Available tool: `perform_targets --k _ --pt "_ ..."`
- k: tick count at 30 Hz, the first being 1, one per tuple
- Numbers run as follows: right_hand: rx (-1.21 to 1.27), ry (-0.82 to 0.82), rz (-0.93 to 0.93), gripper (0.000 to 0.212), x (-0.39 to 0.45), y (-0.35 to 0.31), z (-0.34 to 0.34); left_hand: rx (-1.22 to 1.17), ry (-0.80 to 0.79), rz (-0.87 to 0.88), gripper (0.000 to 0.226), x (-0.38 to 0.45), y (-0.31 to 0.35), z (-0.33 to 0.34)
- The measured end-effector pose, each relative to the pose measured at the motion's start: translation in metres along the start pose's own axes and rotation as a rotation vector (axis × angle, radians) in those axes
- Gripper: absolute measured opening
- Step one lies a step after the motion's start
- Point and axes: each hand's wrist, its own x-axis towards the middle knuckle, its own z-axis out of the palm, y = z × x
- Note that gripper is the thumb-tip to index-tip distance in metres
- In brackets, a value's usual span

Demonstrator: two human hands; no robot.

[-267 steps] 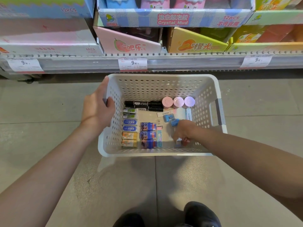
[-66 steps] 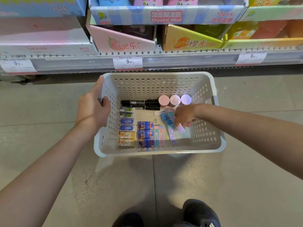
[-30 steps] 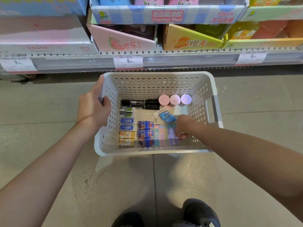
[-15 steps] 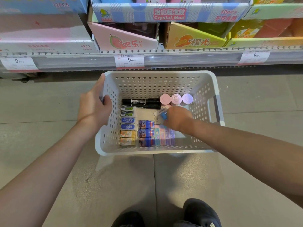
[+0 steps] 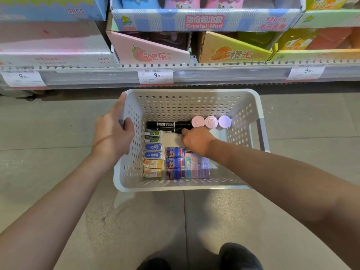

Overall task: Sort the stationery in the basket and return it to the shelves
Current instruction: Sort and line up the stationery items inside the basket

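Basket: a white plastic basket (image 5: 187, 106) full of little round holes sits on the floor in the middle of the frame, just below the shelf.
Left hand: the left hand (image 5: 112, 133) holds the basket's left rim, with the thumb curled over the edge and inside.
Right hand: the right hand (image 5: 196, 140) reaches down into the basket, near the middle. Its fingers are curled, and one fingertip touches the end of the black markers. I cannot tell if it holds something.
Markers: two black markers (image 5: 168, 126) lie side by side along the far wall of the basket.
Round lids: three small round tubs stand in a row at the far right, two pink (image 5: 198, 121) and one pale purple (image 5: 224, 121).
Small boxes: a neat column of little boxes (image 5: 153, 152) runs down the left side, white and green at the top, then blue, then orange and yellow.
Dark blue packs: three dark blue packs (image 5: 175, 162) are stacked next to that column.
Pastel packs: thin pink, blue and purple packs (image 5: 197, 167) stand in a row at the near wall, just under the right wrist.
Shelf: the shelf (image 5: 224, 75) in the upper part of the frame holds bright cardboard boxes, one saying Crystal Mud (image 5: 204, 21), and white price tags (image 5: 155, 76).
Floor: grey tiles (image 5: 48, 133), with dark shoes (image 5: 239, 256) at the bottom edge.
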Motion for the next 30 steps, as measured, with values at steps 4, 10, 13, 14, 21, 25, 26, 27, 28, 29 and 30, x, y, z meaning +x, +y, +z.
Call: perform_targets --k 4,10,13,14,21,25,26,27,28,29,30 --pt "-0.003 -0.001 -0.024 0.036 0.001 0.000 0.002 0.005 0.005 0.013 0.060 0.001 -0.002 0.000" --pt "0.525 0.411 -0.037 0.024 0.000 0.008 0.013 -0.013 0.004 0.035 0.060 0.001 -0.005 0.002" --pt "1.156 0.570 0.169 0.009 -0.014 0.013 -0.010 -0.010 0.002 0.027 0.061 0.001 -0.004 0.001" --pt "1.357 0.590 0.220 0.007 -0.018 0.016 -0.021 -0.009 0.006 0.025 0.061 0.001 -0.004 0.002" --pt "1.529 0.461 0.257 0.008 -0.053 0.031 -0.047 0.031 0.004 0.012 0.061 0.001 -0.003 0.001" --pt "1.431 0.313 0.346 0.020 -0.065 0.035 -0.038 0.037 0.001 0.002 0.061 0.001 -0.002 0.001" --pt "1.421 0.277 0.386 0.024 -0.068 0.038 -0.036 0.038 0.000 0.002 0.061 0.001 -0.001 0.001" --pt "1.399 0.239 0.413 0.026 -0.069 0.040 -0.034 0.040 0.000 0.002 0.061 0.001 -0.001 0.001" --pt "1.378 0.191 0.430 0.026 -0.071 0.043 -0.032 0.046 0.001 0.001 0.061 0.001 -0.001 0.001" --pt "1.381 0.142 0.437 0.024 -0.072 0.045 -0.031 0.053 0.001 0.001 0.061 0.002 -0.001 0.000" --pt "1.425 0.088 0.445 0.017 -0.074 0.046 -0.030 0.056 0.001 -0.001 0.061 0.002 -0.001 0.000"
